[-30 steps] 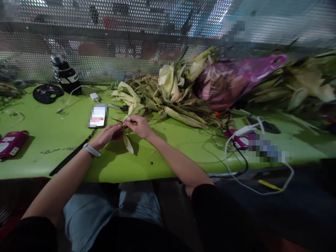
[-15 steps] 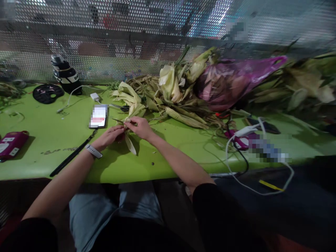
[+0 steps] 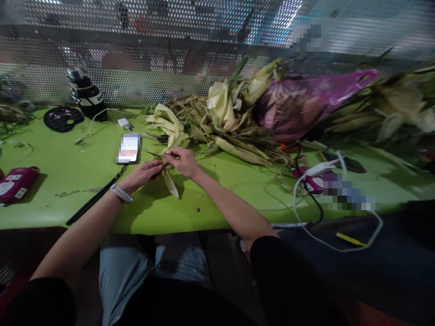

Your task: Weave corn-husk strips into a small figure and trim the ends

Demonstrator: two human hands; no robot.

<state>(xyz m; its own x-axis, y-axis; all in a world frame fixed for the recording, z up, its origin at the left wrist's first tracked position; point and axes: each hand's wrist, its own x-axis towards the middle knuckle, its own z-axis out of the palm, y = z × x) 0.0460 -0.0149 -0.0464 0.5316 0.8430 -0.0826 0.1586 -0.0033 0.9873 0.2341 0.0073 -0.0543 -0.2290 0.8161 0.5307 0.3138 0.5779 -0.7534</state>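
Little is changed over the last second: the pale, dry corn-husk strip (image 3: 171, 184) is still pinched between left hand (image 3: 146, 172) and right hand (image 3: 183, 160), fingertips pressed together on it, its tail resting on the lime-green tabletop (image 3: 220, 190) near the dried-husk heap (image 3: 207, 122). Handling is judged unfinished.

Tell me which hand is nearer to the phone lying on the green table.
Left. The left hand sits just right of the phone, slightly toward the person; the right hand is farther right, past the left, both pinching a pale husk.
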